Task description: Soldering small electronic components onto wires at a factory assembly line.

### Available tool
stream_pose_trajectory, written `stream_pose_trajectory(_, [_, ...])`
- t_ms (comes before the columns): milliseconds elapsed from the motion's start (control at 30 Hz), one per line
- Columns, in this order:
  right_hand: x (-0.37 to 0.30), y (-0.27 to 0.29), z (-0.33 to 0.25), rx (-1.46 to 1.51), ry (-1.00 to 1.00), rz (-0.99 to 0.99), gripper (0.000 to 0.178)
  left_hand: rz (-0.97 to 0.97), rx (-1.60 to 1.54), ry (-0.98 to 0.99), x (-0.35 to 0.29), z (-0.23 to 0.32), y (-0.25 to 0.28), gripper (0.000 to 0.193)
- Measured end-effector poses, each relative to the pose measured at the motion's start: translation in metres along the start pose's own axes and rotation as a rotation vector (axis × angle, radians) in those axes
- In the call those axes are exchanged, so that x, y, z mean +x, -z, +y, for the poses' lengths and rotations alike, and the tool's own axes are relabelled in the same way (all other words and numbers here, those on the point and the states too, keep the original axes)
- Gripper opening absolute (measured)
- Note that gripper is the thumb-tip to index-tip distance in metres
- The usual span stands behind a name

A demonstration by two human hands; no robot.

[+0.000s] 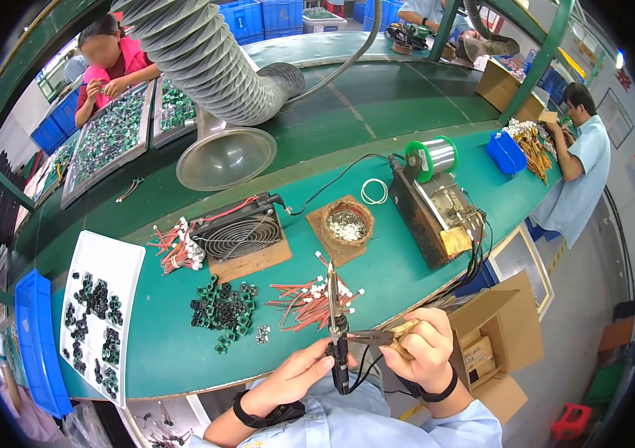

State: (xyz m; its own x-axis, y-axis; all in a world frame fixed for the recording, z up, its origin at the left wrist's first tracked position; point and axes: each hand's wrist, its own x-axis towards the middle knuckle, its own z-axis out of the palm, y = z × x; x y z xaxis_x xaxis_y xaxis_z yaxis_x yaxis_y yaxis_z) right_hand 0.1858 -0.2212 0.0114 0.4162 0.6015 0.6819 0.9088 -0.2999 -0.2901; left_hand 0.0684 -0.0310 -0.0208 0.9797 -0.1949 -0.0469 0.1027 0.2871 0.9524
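My left hand (296, 379) grips a soldering iron (338, 336) by its black handle, the metal tip pointing up and away. In my right hand (423, 352) is a pair of pliers (368, 337) with worn yellowish grips; its dark jaws reach the iron's shaft, though whether they clamp it I cannot tell. Just beyond the iron lies a pile of red and black wires with white connectors (302, 305). Left of that sit a heap of small green and black circuit boards (222, 310) and a few tiny metal parts (262, 334).
Across the green bench stand a fan (239, 235), a round pot of white bits (347, 224), a soldering machine (441, 216) with a solder spool (433, 159), and a white tray (127, 261). A fume hose (209, 60) hangs above. Cardboard box (515, 321) at right; co-workers sit around.
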Motion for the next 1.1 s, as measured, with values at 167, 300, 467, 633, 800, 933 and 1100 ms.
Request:
stream_pose_trajectory(167, [-0.004, -0.004, 0.000, -0.064, 0.035, 0.036, 0.031, -0.018, -0.014, 0.027, 0.000, 0.001, -0.001, 0.037])
stream_pose_trajectory(300, [-0.003, -0.005, 0.001, -0.078, 0.060, 0.047, 0.032, -0.027, 0.014, -0.002, 0.001, 0.002, -0.002, 0.036])
stream_pose_trajectory(467, [-0.003, -0.005, 0.002, -0.093, 0.063, 0.042, 0.033, -0.014, -0.001, 0.037, 0.002, 0.003, -0.005, 0.035])
stream_pose_trajectory(633, [-0.002, -0.006, 0.004, -0.110, 0.081, 0.044, 0.033, -0.011, -0.008, 0.053, 0.003, 0.003, -0.005, 0.035])
stream_pose_trajectory(800, [-0.002, -0.006, 0.005, -0.126, 0.096, 0.037, 0.032, -0.004, -0.043, 0.079, 0.003, 0.003, -0.006, 0.035])
stream_pose_trajectory(933, [0.001, -0.007, 0.006, -0.120, 0.112, 0.023, 0.031, -0.018, -0.185, 0.080, 0.003, 0.000, -0.005, 0.033])
stream_pose_trajectory(1100, [0.002, -0.010, 0.016, -0.103, 0.199, 0.030, 0.033, -0.027, -0.085, 0.042, 0.001, -0.002, -0.009, 0.037])
